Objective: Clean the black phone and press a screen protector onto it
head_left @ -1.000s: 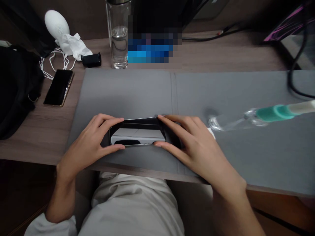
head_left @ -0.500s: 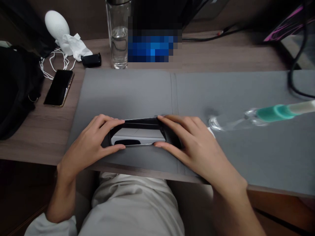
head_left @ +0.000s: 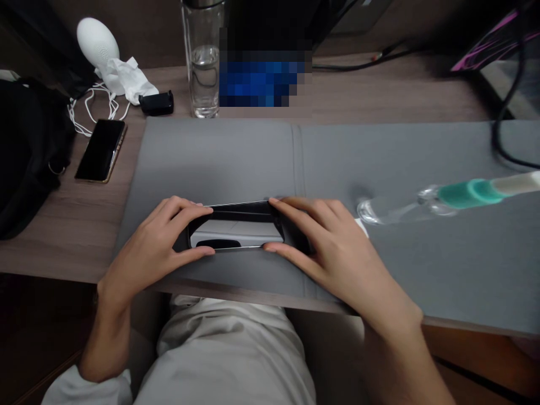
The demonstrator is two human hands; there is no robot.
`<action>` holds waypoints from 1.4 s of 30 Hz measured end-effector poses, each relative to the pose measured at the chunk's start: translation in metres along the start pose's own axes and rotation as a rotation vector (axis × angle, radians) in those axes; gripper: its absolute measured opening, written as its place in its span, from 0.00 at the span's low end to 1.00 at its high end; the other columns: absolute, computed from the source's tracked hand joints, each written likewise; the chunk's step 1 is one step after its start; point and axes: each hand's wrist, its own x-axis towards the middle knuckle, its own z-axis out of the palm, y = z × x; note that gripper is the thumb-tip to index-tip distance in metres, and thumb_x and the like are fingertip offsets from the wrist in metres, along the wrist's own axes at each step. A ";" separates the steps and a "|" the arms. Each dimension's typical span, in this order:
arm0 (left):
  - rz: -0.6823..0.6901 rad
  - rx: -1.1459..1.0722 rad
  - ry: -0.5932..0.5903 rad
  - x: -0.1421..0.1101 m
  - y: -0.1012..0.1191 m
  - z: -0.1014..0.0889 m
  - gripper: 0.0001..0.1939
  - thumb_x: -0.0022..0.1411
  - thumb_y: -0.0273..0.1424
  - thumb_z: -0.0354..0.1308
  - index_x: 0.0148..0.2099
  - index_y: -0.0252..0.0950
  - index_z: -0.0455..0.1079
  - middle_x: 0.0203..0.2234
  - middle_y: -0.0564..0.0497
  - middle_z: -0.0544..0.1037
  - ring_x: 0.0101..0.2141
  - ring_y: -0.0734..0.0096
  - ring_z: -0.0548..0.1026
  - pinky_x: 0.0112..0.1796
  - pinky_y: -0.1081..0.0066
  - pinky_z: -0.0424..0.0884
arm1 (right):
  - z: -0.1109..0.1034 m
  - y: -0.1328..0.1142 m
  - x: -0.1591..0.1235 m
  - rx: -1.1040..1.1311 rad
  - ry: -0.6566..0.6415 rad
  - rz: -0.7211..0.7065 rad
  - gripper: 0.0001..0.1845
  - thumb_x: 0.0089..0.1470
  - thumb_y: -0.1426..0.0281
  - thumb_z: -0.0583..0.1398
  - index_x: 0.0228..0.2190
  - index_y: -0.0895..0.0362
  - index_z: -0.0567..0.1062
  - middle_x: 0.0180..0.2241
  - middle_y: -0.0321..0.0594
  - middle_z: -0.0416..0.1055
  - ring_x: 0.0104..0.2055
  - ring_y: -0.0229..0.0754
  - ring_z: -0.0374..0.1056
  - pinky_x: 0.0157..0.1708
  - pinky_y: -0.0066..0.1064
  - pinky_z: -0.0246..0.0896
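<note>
Between my two hands is a glossy black phone (head_left: 238, 229), held sideways just over the front part of a grey desk mat (head_left: 219, 157). Its screen is dark and mirrors pale shapes. My left hand (head_left: 156, 242) grips the left end, thumb along the near edge and fingers along the far edge. At the right end my right hand (head_left: 333, 236) pinches it the same way. The phone's underside is hidden. To the right of my right hand lies a clear, glass-like object with a teal sleeve (head_left: 470, 194) and a pale end.
A second phone (head_left: 101, 151) lies at the left, beside a black bag (head_left: 29, 157). Behind the mat stand a water bottle (head_left: 205, 79), a small black case (head_left: 156, 103), crumpled white tissue (head_left: 130, 79) and a white rounded device (head_left: 98, 42). A black cable (head_left: 496, 129) hangs at the right.
</note>
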 end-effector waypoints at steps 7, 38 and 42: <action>-0.017 0.000 -0.022 0.001 -0.001 0.002 0.30 0.76 0.46 0.65 0.73 0.44 0.67 0.59 0.42 0.74 0.59 0.53 0.76 0.62 0.50 0.75 | -0.001 -0.001 0.001 0.006 0.002 0.000 0.37 0.73 0.50 0.60 0.74 0.50 0.63 0.59 0.52 0.75 0.55 0.59 0.71 0.55 0.51 0.70; -0.024 -0.007 -0.014 0.001 -0.002 0.003 0.32 0.75 0.48 0.64 0.74 0.45 0.67 0.59 0.42 0.73 0.60 0.53 0.75 0.63 0.50 0.75 | -0.002 -0.001 0.001 0.007 -0.012 -0.002 0.37 0.73 0.50 0.60 0.74 0.52 0.63 0.59 0.54 0.74 0.56 0.59 0.70 0.55 0.52 0.71; -0.022 -0.012 -0.013 0.001 -0.002 0.003 0.32 0.75 0.47 0.65 0.74 0.44 0.67 0.59 0.42 0.73 0.59 0.54 0.75 0.63 0.51 0.75 | -0.003 -0.001 0.001 0.010 -0.018 0.000 0.37 0.73 0.49 0.59 0.74 0.50 0.63 0.59 0.54 0.74 0.56 0.59 0.71 0.56 0.53 0.71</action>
